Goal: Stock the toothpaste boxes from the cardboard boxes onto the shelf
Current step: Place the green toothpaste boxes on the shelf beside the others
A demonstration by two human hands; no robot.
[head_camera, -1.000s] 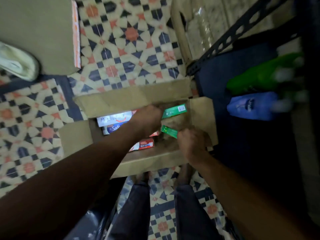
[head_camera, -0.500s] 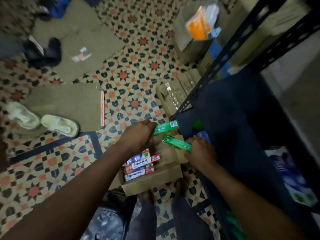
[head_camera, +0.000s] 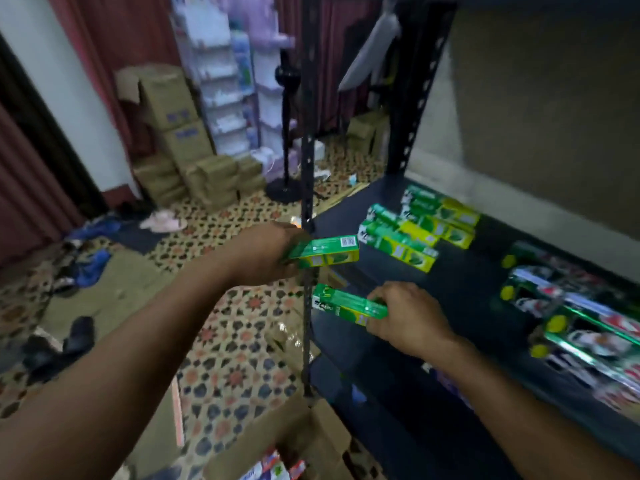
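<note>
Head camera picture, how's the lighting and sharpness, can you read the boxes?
Head view: dim and soft overall, with motion smear worst on the stacked boxes at the right; the upright post bows from the wide lens; the green box in the left hand shows a barcode, but its print is unreadable.

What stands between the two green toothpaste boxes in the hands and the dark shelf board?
The black perforated shelf post crosses in front of both green toothpaste boxes; the shelf board beyond looks bare.
</note>
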